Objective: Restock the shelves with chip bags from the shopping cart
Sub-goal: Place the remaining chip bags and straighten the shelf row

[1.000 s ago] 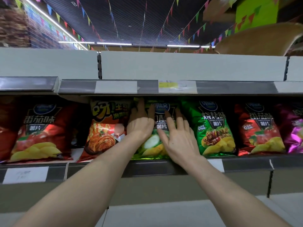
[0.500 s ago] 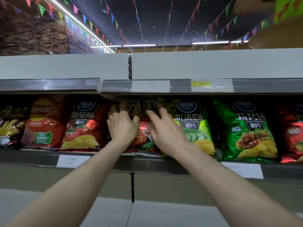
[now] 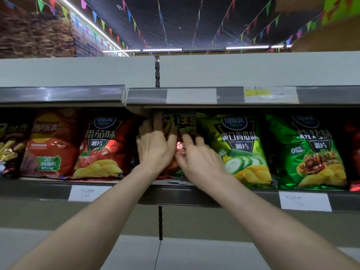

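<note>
The left hand point(image 3: 155, 147) and the right hand point(image 3: 199, 161) are close together. Both rest on the front of one orange and dark foil chip bag with yellow letters point(image 3: 184, 124). The left hand covers the bag's left part, with its fingers point(image 3: 157, 121) reaching up, nearly straight, to the top corner. The right hand lies on the lower right part, its fingers point(image 3: 188, 138) stretched flat on the foil. Neither hand closes around the bag. The two thumbs almost meet in the middle. The bag stands upright on the grey metal shelf point(image 3: 175, 195), under the hands, and its top is just below the grey rail of the upper shelf point(image 3: 146, 94).

Just to the right of the right hand stands a light green foil bag with cucumber slices point(image 3: 239, 149), touching the orange bag. Further right is a dark green foil bag with grilled meat point(image 3: 311, 152). Just to the left of the left hand stands a red foil bag with tomatoes point(image 3: 103, 147), and beyond it another red bag with a green patch point(image 3: 48, 145).

Below each forearm a white paper label point(image 3: 87, 192) sits on the shelf edge. Above the hands a blank white label point(image 3: 191, 96) is on the upper rail, and a yellow label point(image 3: 257, 93) is further right.
</note>
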`<action>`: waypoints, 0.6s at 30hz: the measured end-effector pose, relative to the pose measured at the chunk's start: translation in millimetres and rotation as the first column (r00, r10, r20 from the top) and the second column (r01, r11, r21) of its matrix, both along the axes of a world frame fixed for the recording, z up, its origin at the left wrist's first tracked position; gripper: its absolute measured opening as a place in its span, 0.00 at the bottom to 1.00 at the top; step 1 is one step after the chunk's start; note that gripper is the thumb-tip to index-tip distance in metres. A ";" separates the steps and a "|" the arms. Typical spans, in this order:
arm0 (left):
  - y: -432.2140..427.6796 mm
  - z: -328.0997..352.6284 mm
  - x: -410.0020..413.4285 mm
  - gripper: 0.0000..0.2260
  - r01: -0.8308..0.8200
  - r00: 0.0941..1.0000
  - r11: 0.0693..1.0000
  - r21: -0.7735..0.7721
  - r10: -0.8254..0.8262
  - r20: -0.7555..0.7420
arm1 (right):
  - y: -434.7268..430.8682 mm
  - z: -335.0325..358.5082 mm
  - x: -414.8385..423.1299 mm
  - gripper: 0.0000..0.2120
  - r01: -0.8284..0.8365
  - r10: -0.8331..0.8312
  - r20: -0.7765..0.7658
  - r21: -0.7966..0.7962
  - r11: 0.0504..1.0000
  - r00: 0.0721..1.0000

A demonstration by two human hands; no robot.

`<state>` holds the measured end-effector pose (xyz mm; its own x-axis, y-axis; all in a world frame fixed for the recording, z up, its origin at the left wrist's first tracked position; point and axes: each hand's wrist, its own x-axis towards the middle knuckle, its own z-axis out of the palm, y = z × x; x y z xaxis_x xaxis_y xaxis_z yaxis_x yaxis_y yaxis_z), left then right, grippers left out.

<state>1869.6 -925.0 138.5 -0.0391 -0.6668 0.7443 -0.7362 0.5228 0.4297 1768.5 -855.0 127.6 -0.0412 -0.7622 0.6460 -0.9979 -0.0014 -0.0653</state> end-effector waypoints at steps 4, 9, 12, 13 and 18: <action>32.4 16.6 -24.7 0.18 0.180 0.984 0.969 -0.169 -0.177 0.036 | 14.9 20.0 -31.5 0.12 -0.045 0.016 -0.094 -0.322 0.946 0.995; 49.2 19.2 -82.2 0.23 0.470 0.882 0.834 0.289 -0.427 -0.200 | 37.2 18.5 -77.3 0.15 0.262 -0.268 -0.002 -0.211 0.942 0.963; 46.1 12.3 -104.6 0.27 0.439 0.899 0.846 0.302 -0.416 -0.140 | 43.4 7.4 -91.2 0.18 0.203 -0.204 0.003 -0.130 0.971 0.979; 45.2 11.7 -107.5 0.27 0.386 0.922 0.876 0.289 -0.379 -0.084 | 44.9 6.8 -94.5 0.18 0.165 -0.168 -0.010 -0.139 0.976 0.986; 58.1 15.9 -123.3 0.26 0.127 0.986 0.989 0.072 -0.134 0.100 | 65.1 20.8 -138.6 0.14 0.122 -0.175 -0.128 -0.343 0.932 0.976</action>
<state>1746.3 -866.9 154.4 -0.2047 -0.6976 0.6866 -0.7060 0.5911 0.3901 1629.9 -789.9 148.4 -0.0174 -0.4970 0.8676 -0.9860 0.1524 0.0675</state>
